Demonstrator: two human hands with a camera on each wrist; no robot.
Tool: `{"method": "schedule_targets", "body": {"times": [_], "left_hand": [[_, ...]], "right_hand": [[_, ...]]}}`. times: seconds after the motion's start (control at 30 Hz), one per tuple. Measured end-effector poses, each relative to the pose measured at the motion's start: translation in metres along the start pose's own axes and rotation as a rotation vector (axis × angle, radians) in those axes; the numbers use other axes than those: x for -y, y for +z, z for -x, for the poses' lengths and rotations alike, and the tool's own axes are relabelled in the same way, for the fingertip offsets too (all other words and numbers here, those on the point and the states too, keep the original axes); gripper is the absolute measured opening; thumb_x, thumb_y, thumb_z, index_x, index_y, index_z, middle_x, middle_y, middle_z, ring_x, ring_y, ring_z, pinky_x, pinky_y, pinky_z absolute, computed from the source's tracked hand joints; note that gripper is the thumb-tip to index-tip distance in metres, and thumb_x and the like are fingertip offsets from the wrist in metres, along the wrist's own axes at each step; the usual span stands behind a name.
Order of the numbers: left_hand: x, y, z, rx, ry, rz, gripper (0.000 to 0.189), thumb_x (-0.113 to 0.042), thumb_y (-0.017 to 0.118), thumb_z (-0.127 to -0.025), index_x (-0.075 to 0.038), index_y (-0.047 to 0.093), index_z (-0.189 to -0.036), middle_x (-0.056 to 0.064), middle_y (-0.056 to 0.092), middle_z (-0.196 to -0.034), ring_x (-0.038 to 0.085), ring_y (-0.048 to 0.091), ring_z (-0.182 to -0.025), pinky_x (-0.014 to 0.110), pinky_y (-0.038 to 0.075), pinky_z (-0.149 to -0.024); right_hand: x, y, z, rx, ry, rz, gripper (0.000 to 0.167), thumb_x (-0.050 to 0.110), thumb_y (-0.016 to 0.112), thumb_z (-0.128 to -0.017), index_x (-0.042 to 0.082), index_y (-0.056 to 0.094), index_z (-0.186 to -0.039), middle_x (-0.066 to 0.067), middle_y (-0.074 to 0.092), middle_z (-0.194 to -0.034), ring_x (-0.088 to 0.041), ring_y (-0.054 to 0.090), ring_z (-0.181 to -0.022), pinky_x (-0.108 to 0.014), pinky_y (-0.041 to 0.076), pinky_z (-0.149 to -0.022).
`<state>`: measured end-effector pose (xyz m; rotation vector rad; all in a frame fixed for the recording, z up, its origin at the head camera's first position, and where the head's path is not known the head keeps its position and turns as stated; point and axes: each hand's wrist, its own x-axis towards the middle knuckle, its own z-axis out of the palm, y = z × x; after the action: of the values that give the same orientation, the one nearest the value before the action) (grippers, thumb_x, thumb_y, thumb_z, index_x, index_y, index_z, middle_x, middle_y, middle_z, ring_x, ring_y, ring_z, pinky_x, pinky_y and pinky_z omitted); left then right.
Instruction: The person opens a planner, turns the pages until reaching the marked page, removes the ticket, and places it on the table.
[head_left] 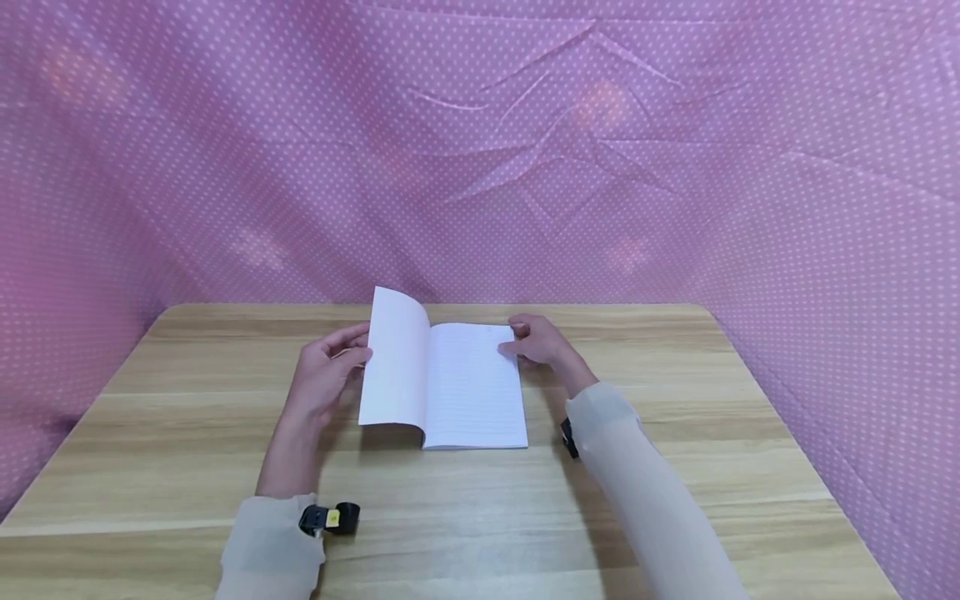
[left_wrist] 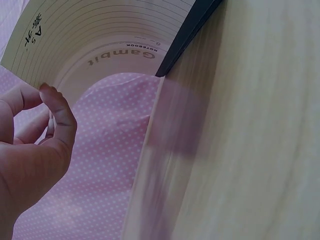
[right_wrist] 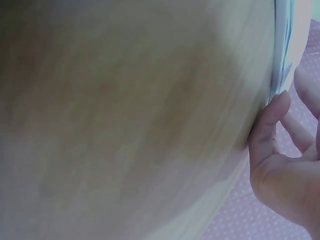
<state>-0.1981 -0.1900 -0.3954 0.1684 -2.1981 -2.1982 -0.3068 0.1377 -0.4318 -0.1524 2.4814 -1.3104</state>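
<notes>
An open notebook (head_left: 474, 387) lies on the table, its right side flat and faintly ruled. Its left leaf (head_left: 393, 358) stands raised and curved. My left hand (head_left: 322, 375) pinches that leaf's outer edge between thumb and fingers. In the left wrist view, the left hand (left_wrist: 40, 145) holds the curled ruled page (left_wrist: 100, 25), which has "Gambit NOTEBOOK" print and dark handwritten marks. At the upper right edge, my right hand (head_left: 538, 342) grips the notebook, thumb over the page. The right wrist view has the right hand (right_wrist: 285, 160) at the page edges (right_wrist: 282, 45).
The wood-grain table (head_left: 465, 525) spreads around the notebook. A pink polka-dot cloth (head_left: 480, 167) hangs behind the table and along both sides. Each wrist wears a small black camera, such as the left camera (head_left: 330, 518).
</notes>
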Motion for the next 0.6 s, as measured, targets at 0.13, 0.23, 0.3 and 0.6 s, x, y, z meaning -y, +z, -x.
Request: {"method": "schedule_targets", "body": {"times": [0.13,0.23,0.3,0.6], "left_hand": [[0.0012,-0.0003,-0.0004,0.017,0.001,-0.006,0.046,0.001,0.063,-0.095,0.004,0.056,-0.14,0.007,0.057,-0.112,0.015,0.059,-0.094,0.021,0.057,-0.077],[0.0014,-0.0014,-0.0001,0.028,0.004,-0.015,0.046,0.0,0.062,-0.095,0.003,0.056,-0.141,0.007,0.057,-0.113,0.015,0.059,-0.094,0.021,0.056,-0.078],[0.0013,-0.0023,0.0003,0.029,0.006,-0.021,0.046,0.0,0.062,-0.096,0.003,0.055,-0.141,0.007,0.056,-0.113,0.015,0.059,-0.094,0.021,0.056,-0.078],[0.0051,-0.004,0.0009,-0.001,-0.018,0.008,0.047,0.001,0.063,-0.095,0.003,0.055,-0.141,0.006,0.056,-0.112,0.014,0.058,-0.096,0.021,0.057,-0.079]], "right_hand": [[0.0015,0.0005,0.0006,-0.003,-0.007,0.03,0.064,0.012,0.075,-0.093,0.006,0.047,-0.15,-0.022,0.05,-0.141,-0.021,0.061,-0.083,-0.03,0.059,-0.07],[0.0028,0.0013,0.0021,-0.009,-0.028,0.063,0.062,0.007,0.074,-0.092,0.004,0.049,-0.148,-0.023,0.05,-0.14,-0.021,0.061,-0.083,-0.029,0.059,-0.068],[0.0039,0.0021,0.0024,-0.014,-0.036,0.081,0.061,0.006,0.074,-0.092,0.003,0.049,-0.147,-0.024,0.051,-0.138,-0.022,0.061,-0.085,-0.029,0.059,-0.067],[0.0072,0.0051,0.0005,-0.035,-0.058,0.167,0.058,0.007,0.077,-0.09,0.005,0.054,-0.143,-0.018,0.057,-0.127,-0.026,0.062,-0.092,-0.03,0.06,-0.068]]}}
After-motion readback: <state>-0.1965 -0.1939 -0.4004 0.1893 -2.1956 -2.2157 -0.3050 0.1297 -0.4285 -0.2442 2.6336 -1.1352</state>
